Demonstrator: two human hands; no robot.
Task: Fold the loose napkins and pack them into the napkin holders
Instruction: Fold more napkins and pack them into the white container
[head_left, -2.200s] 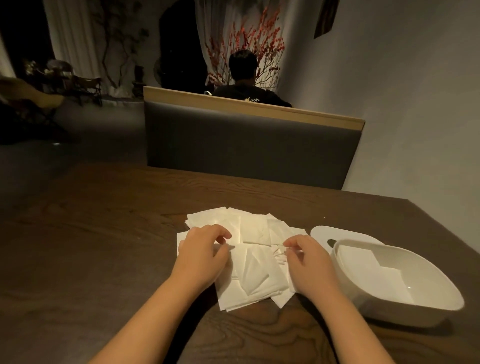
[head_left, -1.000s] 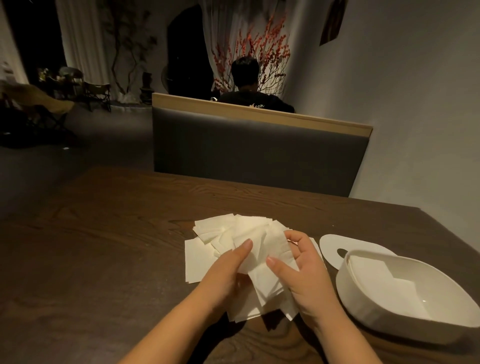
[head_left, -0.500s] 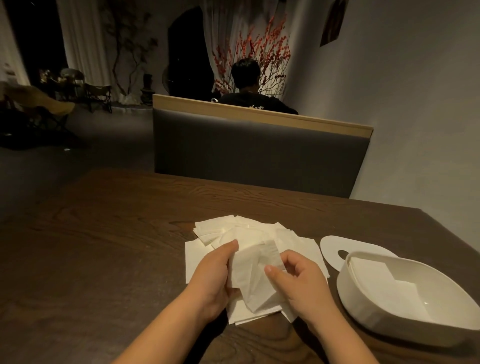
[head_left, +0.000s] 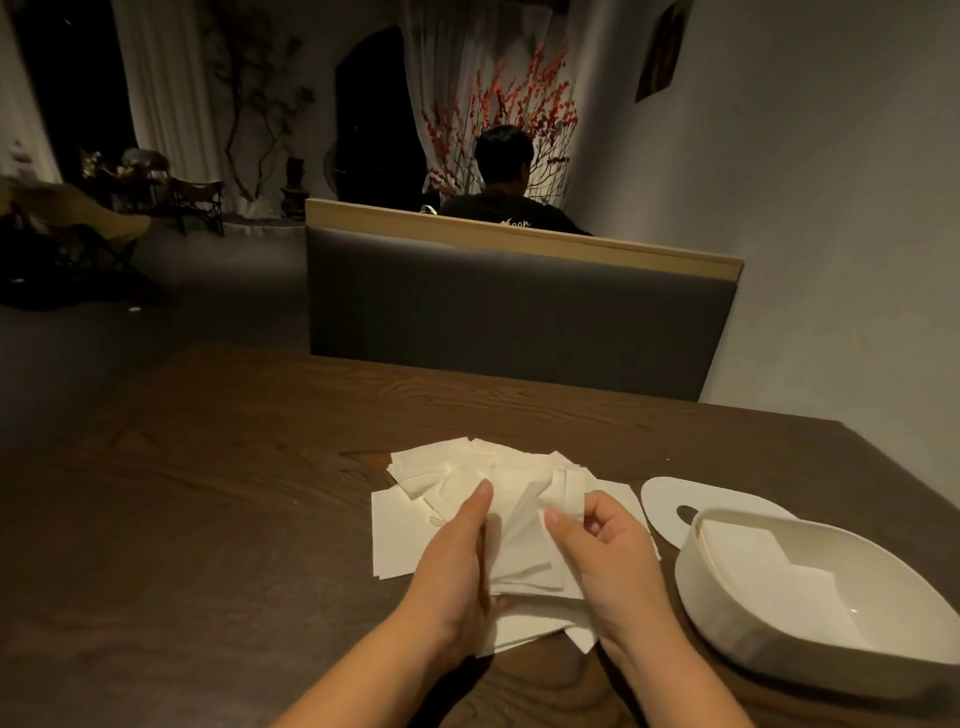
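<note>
A loose pile of white napkins lies spread on the dark wooden table in front of me. Both hands are over the pile and hold one napkin between them. My left hand grips its left side, thumb on top. My right hand pinches its upper right corner with curled fingers. To the right stands the white napkin holder, open at the top, with a few folded napkins lying inside. Its flat white lid lies on the table just behind it.
A grey padded booth back with a wooden top rail stands across the table's far edge. A person sits behind it, facing away. A wall runs along the right side. Chairs stand far left in the dim room.
The hands went from pressing on the flat pile to lifting one napkin. It has since come lower over the pile, and my right hand has shifted from its lower edge to its upper right corner.
</note>
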